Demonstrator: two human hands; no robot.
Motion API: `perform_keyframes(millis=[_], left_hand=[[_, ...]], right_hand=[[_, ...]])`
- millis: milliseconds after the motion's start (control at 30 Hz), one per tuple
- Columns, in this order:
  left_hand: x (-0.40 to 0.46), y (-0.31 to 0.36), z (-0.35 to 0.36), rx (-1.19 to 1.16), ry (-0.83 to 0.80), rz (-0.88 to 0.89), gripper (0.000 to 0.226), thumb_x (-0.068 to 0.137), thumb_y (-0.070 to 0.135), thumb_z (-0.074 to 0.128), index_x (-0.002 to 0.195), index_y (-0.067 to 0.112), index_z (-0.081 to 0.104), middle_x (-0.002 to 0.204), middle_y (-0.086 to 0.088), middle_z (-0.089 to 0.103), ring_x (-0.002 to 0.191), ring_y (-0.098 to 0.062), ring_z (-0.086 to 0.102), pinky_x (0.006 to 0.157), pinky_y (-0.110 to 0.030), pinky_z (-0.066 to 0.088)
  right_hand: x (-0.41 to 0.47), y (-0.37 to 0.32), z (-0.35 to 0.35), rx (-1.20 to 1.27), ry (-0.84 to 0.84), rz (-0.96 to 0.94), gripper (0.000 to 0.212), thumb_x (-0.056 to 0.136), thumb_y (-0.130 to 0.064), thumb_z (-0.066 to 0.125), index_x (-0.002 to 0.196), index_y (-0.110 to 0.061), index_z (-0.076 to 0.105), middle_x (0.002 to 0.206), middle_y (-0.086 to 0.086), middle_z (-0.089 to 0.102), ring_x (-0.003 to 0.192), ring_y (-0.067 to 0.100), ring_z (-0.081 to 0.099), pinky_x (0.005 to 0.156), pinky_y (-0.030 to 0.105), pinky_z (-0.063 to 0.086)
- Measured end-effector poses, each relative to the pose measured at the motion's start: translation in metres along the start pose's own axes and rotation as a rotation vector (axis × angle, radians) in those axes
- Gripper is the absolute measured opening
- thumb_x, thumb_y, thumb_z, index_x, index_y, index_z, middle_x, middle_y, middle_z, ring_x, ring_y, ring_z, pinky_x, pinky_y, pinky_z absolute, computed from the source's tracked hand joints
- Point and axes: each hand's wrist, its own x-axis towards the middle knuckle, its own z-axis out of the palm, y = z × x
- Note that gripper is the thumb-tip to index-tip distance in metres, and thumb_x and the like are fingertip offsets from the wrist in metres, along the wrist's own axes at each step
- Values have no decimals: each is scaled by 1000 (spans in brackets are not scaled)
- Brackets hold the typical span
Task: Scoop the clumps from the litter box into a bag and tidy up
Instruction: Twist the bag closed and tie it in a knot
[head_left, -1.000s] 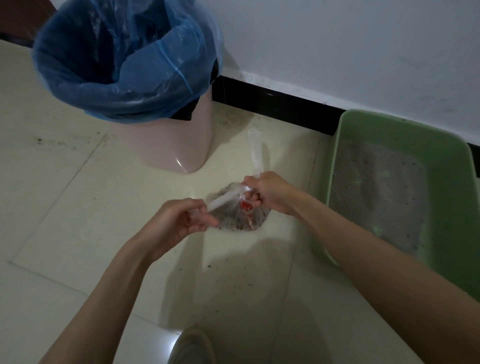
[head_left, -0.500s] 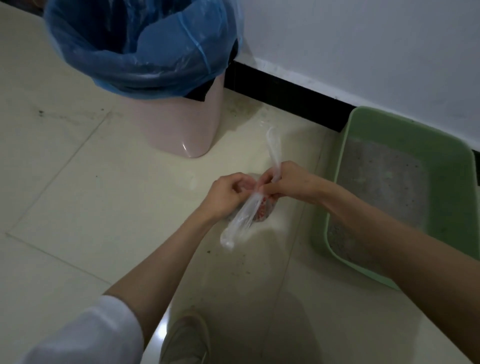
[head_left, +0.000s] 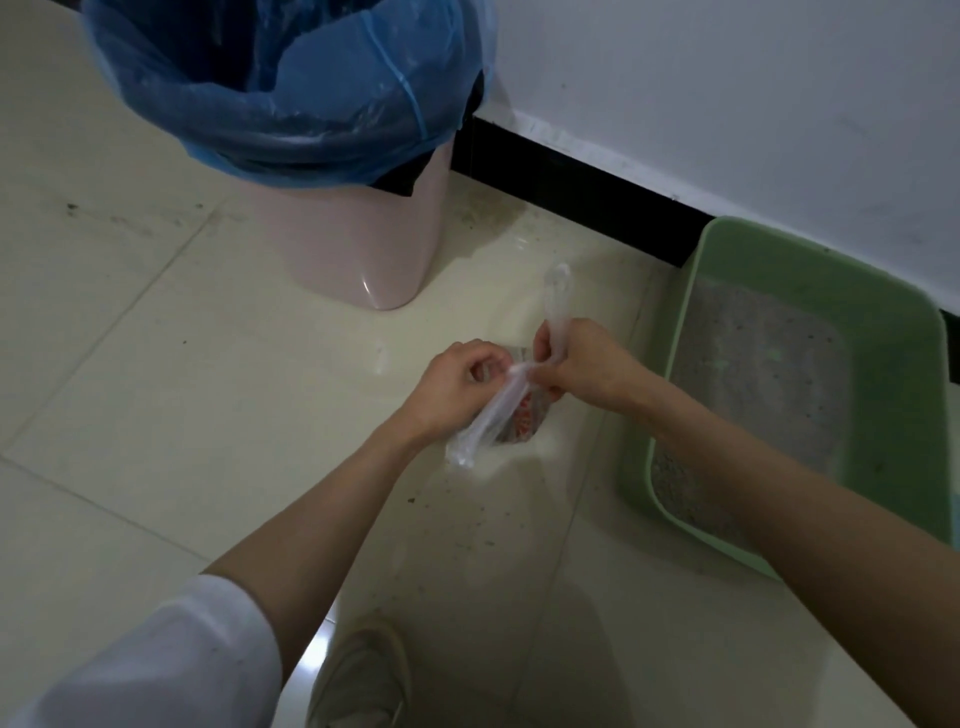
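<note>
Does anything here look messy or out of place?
Yes: dark specks, seemingly litter grains, lie scattered on the floor tiles between the bag and the litter box. A smudge also marks the floor left of the bin. Both hands grip the bag's twisted ends.

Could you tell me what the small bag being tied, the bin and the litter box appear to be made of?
Small bag: thin clear plastic film; its handles twist into limp translucent strips. Bin: probably smooth pink plastic, with a glossy highlight near its base; its liner is crinkled blue plastic film. Litter box: seemingly matte green moulded plastic.
</note>
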Motion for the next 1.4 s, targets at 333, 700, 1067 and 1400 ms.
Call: perform_keyframes(millis=[333,700,1067,1400], left_hand=[[0,12,-7,-246,-146,-215,10,90,20,58,80,17,60,79,0,58,72,-9,50,66,-16,40],[0,7,8,11,-10,-116,20,83,27,66,68,28,53,69,11,57,61,-1,48,54,-9,37],[0,5,3,55,-63,-99,17,85,35,63,73,24,57,68,11,56,63,-6,50,59,-18,40],[-10,-2,6,-160,-13,-172,18,90,18,58,76,9,66,68,1,59,62,-7,49,61,-20,39]], right_hand=[[0,-6,16,-248,163,-53,18,89,-14,54,104,-6,58,97,13,65,90,30,62,78,33,51],[-3,0,6,35,3,58,10,82,-19,68,74,-16,62,71,1,60,71,15,55,64,25,45],[2,4,22,-115,49,62,13,84,-25,63,83,-12,63,71,-1,58,65,15,55,47,12,36],[-3,-3,29,940,81,396,17,76,12,58,77,-4,63,66,11,59,61,20,57,53,24,52]])
